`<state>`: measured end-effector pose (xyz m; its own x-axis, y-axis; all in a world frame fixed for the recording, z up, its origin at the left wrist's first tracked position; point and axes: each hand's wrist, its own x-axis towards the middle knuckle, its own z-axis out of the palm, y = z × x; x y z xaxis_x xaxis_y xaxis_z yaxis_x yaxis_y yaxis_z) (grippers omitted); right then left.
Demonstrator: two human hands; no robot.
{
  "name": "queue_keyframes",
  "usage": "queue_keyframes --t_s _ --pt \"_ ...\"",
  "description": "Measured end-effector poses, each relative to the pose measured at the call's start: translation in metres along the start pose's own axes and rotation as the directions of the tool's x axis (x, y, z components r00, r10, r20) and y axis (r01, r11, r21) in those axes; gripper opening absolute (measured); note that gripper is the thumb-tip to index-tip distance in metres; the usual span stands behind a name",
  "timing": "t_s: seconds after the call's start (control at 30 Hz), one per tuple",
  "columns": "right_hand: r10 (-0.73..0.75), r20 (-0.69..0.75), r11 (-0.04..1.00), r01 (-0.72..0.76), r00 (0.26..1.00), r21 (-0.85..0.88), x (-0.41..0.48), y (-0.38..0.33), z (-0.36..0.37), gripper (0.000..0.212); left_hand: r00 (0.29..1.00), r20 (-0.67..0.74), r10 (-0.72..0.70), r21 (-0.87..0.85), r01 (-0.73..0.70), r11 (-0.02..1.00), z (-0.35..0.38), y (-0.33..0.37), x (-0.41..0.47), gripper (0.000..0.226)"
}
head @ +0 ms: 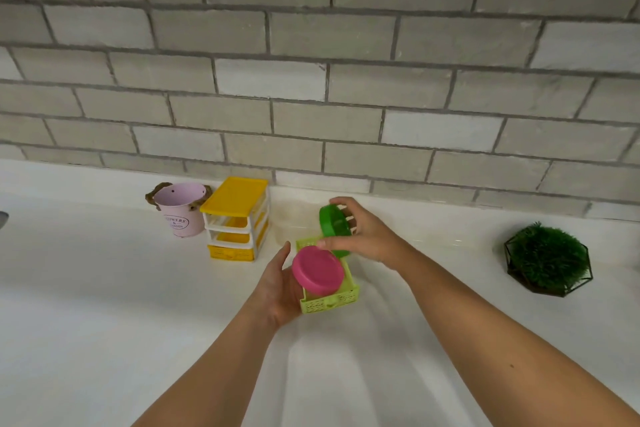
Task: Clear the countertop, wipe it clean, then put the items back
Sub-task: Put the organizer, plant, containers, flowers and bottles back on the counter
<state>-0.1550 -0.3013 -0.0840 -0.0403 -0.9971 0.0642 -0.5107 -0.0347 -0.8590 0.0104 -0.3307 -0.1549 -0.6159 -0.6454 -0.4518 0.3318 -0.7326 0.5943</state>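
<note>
My left hand [277, 284] holds a pink round lid or container [318, 270] above a lime-green perforated basket [329, 300] at the counter's middle. My right hand [367, 232] grips a green round lid or container [334, 226], tilted on edge, just behind and above the basket. Both hands are close together over the basket. Whether my left hand also touches the basket I cannot tell. The white countertop [104, 305] lies under everything.
A pink metal bucket [180, 210] and a yellow-and-white mini drawer unit [235, 218] stand at the back left by the grey brick wall [311, 80]. A green artificial plant in a black wire holder [549, 260] sits at the right.
</note>
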Motion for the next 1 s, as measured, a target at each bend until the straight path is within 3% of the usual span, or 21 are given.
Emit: queue_keyframes --t_s 0.07,0.2,0.4,0.57,0.77,0.83,0.93,1.0 --pt "0.021 -0.148 0.996 -0.032 0.989 -0.077 0.012 0.007 -0.014 0.083 1.000 -0.008 -0.004 -0.003 0.004 1.000 -0.002 0.001 0.003 0.064" --pt "0.151 -0.336 0.903 -0.268 0.930 -0.336 0.036 0.033 -0.039 0.088 1.000 -0.021 -0.005 -0.001 0.005 1.000 -0.008 0.004 0.005 0.062" --pt "0.145 -0.244 0.774 -0.263 0.959 -0.576 0.051 0.051 -0.032 0.064 0.999 -0.046 0.018 0.035 -0.017 0.999 -0.014 0.010 0.006 0.058" --pt "0.191 -0.184 0.585 -0.262 0.964 -0.767 0.052 0.068 -0.014 0.056 0.997 -0.066 0.040 0.045 -0.037 0.998 -0.018 0.013 0.006 0.055" --pt "0.297 -0.150 0.597 -0.306 0.943 -0.742 0.054 0.058 -0.015 0.061 0.991 -0.120 0.060 0.074 -0.051 0.996 -0.018 0.014 0.006 0.051" --pt "0.201 -0.179 0.643 -0.267 0.963 -0.717 0.050 0.047 -0.011 0.061 0.989 -0.136 0.061 0.078 -0.051 0.996 -0.018 0.013 0.008 0.049" --pt "-0.097 -0.140 0.848 0.008 0.985 -0.530 0.036 0.021 0.006 0.060 0.987 -0.141 0.073 0.078 -0.062 0.995 -0.017 0.013 0.011 0.044" --pt "-0.155 0.076 0.916 0.172 0.985 -0.362 0.023 0.003 0.019 0.064 0.990 -0.122 0.073 0.064 -0.066 0.996 -0.017 0.013 0.013 0.043"
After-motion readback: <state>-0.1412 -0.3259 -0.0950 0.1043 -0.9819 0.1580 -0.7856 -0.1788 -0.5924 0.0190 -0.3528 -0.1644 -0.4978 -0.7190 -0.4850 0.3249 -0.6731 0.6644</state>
